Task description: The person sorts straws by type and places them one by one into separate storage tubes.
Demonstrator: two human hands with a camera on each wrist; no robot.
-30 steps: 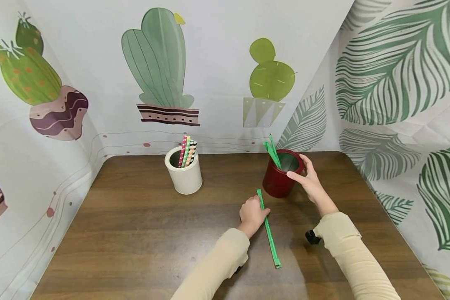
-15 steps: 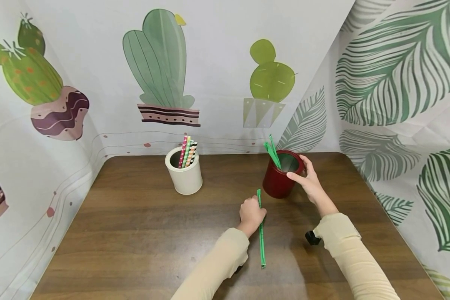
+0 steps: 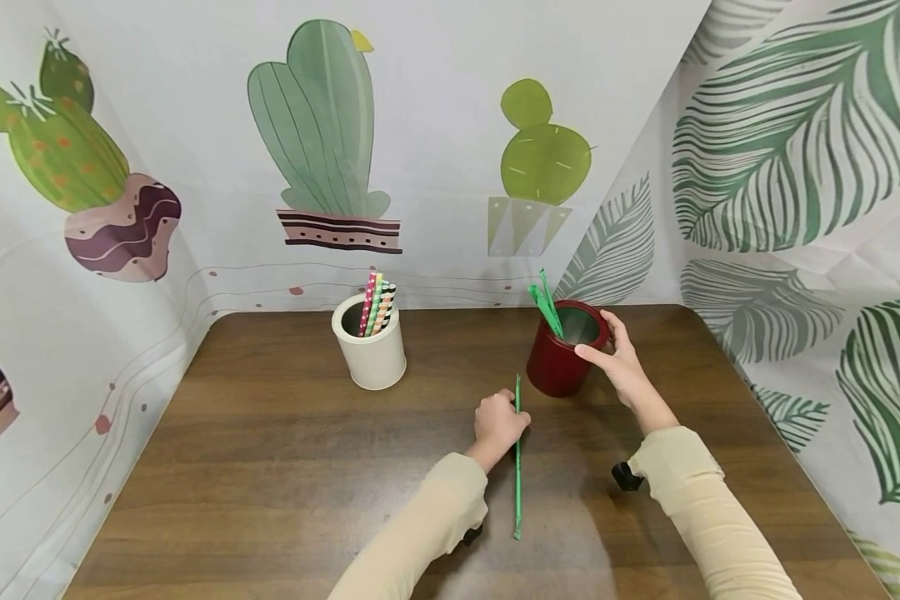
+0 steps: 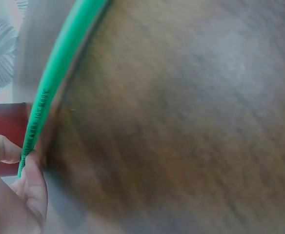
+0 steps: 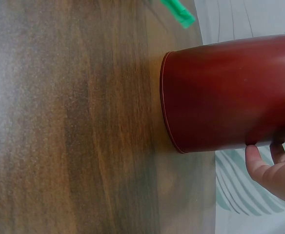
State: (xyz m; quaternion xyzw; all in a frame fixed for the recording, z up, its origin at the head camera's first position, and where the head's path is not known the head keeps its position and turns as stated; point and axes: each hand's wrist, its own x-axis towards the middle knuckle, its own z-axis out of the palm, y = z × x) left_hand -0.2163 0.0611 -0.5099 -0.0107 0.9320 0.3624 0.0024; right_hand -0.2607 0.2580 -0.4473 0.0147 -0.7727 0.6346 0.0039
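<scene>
Between thumb and fingers my left hand [image 3: 498, 422] pinches a green-wrapped straw [image 3: 517, 492] near its far part, just in front of the red cup. Printed text shows on the wrapper in the left wrist view, where the straw [image 4: 50, 83] runs up from the fingertips. My right hand [image 3: 624, 372] holds the red cup [image 3: 555, 367] by its right side, thumb at the near rim and fingers behind. Below its rim, the cup's wall [image 5: 230, 97] fills the right of the right wrist view. Several green-wrapped straws [image 3: 547, 312] lean inside the cup, to its left.
At the back left of the brown wooden table [image 3: 270, 467] stands a white cup [image 3: 375, 363] with several patterned paper straws [image 3: 375, 307]. A cloth wall printed with cacti and leaves rises right behind the table's back edge.
The near end of the held green straw has swung left, so it now lies nearly straight front to back. My left hand has shifted slightly left; the right hand and red cup hold still.
</scene>
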